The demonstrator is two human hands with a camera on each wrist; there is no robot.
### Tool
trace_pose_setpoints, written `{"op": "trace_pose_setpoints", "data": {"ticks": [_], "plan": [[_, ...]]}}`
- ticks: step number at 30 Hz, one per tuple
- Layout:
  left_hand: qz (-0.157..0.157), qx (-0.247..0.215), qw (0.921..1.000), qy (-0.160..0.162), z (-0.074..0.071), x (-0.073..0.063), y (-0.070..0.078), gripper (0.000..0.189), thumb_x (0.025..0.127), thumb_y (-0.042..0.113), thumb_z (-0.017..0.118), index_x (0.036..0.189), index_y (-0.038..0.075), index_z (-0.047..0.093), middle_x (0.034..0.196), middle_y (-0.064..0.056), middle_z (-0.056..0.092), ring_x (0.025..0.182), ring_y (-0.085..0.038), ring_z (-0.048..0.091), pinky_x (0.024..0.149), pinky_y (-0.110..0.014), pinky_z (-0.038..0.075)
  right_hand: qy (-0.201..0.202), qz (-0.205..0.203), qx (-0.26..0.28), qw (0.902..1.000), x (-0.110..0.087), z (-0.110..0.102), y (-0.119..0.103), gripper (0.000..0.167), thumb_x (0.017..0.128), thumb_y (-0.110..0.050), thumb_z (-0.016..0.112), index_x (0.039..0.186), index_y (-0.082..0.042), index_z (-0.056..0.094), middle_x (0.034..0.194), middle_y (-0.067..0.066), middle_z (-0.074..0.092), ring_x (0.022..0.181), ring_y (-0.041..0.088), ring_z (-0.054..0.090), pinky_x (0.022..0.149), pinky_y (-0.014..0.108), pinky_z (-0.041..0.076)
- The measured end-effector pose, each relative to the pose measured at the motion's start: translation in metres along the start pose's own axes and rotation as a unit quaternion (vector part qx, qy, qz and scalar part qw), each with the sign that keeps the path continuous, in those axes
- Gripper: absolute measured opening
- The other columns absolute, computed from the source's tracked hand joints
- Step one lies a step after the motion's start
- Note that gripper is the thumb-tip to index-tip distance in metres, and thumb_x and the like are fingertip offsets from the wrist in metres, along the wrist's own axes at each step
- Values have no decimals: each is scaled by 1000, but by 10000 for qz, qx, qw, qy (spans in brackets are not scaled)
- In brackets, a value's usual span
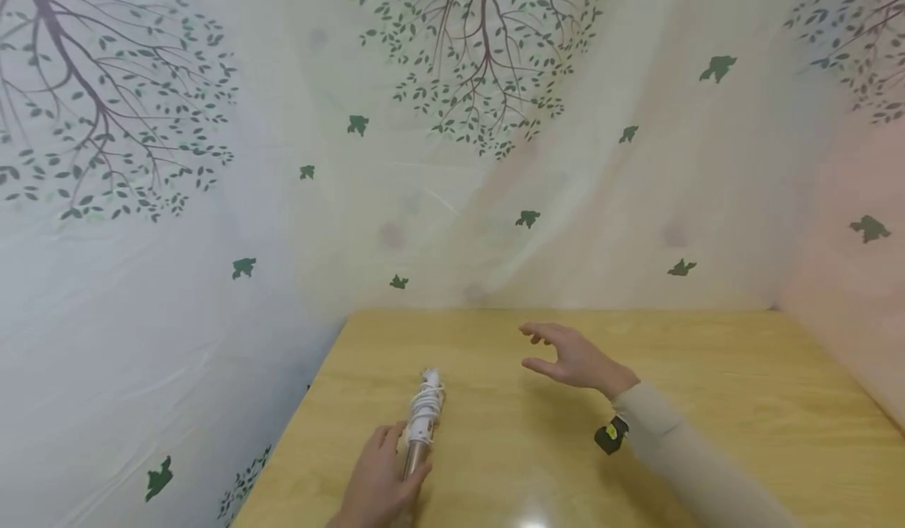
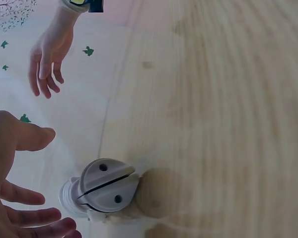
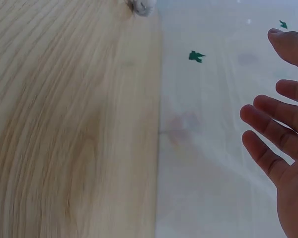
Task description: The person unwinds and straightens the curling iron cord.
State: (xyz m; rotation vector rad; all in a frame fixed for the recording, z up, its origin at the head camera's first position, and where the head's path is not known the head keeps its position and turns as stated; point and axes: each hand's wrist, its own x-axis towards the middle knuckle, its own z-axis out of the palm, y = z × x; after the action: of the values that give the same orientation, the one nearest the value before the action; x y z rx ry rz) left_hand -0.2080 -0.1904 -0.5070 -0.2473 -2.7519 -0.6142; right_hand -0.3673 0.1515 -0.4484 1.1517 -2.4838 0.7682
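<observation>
Between six and seven o'clock we see the left hand (image 1: pixel 382 473), thumb and fingers spread about a cord-wrapped rod (image 1: pixel 426 414); we cannot tell whether they touch it. The rod is at six, white end toward twelve; at four we find the right hand (image 1: pixel 578 357) above the table (image 1: pixel 778 386), fingers loosely spread.

Head camera faces forward and down across the counter (image 1: pixel 707 347). Wrist cameras view the left hand (image 1: pixel 378 473) and right hand (image 1: pixel 580 359) closely. Head and left wrist share the corded device (image 1: pixel 425 412); right wrist possibly catches its end.
</observation>
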Motion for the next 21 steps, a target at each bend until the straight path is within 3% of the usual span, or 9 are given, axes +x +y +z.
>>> {"op": "trace_pose_setpoints", "data": {"ticks": [4,7,21], "plan": [[-210,-359,9990,-169,3,-7,-1,64,80,42,77,122,-2,55,104,-10,58,79,-11,53,64,-25,45,-311,-66,142,9994,16,11,-3,59,93,-43,64,141,-12,50,128,5,62,107,21,62,87,43,50],[-261,-410,9988,-93,5,-11,0,67,78,44,77,120,-3,55,101,-8,57,74,-8,49,62,-24,42,-454,-124,304,9984,28,20,-7,60,93,-43,63,142,-11,49,130,6,61,109,21,61,89,44,50],[-976,-745,9923,-192,10,-18,1,68,79,41,78,122,-6,54,102,-9,59,80,-13,54,65,-24,45,-759,-433,564,9946,70,69,-16,54,93,-38,64,135,-6,54,128,12,63,105,23,64,89,42,50]]}}
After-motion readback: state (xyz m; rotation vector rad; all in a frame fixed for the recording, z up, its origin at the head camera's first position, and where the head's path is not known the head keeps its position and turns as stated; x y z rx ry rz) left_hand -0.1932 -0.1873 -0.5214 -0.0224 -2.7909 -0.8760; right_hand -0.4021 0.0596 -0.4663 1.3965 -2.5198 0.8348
